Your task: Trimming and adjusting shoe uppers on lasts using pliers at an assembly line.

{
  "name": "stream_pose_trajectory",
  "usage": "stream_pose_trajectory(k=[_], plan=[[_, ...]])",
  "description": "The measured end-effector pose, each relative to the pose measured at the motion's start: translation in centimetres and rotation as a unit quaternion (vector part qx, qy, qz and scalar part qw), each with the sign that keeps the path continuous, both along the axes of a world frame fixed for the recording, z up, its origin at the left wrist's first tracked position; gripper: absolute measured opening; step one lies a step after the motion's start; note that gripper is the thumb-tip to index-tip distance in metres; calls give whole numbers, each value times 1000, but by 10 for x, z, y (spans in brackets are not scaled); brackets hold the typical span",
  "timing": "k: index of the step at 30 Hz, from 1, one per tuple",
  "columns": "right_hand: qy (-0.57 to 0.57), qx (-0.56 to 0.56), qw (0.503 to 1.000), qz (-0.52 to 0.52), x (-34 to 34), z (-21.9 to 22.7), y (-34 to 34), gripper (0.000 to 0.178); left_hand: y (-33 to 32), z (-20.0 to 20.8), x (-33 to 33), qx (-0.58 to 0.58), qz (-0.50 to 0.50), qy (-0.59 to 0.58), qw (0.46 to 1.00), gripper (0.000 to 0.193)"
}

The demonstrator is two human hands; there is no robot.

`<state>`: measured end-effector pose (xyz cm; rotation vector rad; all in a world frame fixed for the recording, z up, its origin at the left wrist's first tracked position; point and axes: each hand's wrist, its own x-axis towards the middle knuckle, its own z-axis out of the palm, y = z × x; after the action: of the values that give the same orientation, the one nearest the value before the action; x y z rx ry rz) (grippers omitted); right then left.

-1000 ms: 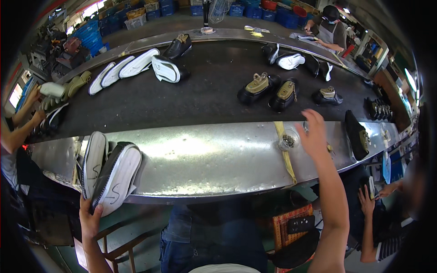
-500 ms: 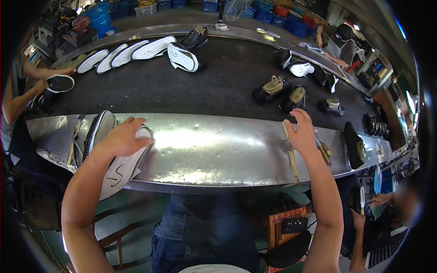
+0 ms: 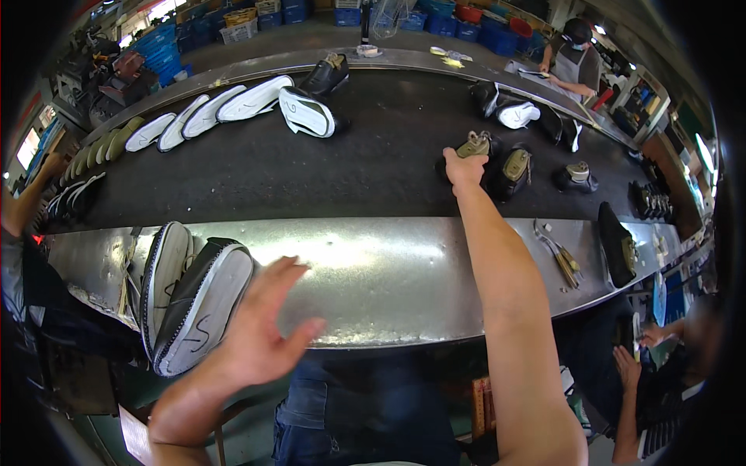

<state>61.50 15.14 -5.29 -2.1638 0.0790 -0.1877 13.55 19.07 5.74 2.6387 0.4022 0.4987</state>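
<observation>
Black shoe with a tan tongue (image 3: 475,145) sits on the dark work surface (image 3: 373,171), our right hand (image 3: 468,168) at its near-left end; whether the fingers clasp it, we cannot tell. Our left hand (image 3: 268,334), fingers spread, hovers at the metal ledge's (image 3: 388,291) front edge, beside two white-edged shoes (image 3: 205,318), soles showing.
</observation>
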Motion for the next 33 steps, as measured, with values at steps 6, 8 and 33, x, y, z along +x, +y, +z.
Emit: stream_pose_trajectory(k=[6, 8, 33], plan=[[230, 469, 806, 281, -112, 98, -52, 33, -42, -36, 70, -653, -43, -148, 742, 77], [238, 427, 801, 346, -160, 107, -75, 31, -43, -25, 89, -761, 11, -166, 627, 93], [-415, 190, 718, 525, -375, 31, -181, 72, -99, -83, -21, -807, -82, -238, 534, 94]])
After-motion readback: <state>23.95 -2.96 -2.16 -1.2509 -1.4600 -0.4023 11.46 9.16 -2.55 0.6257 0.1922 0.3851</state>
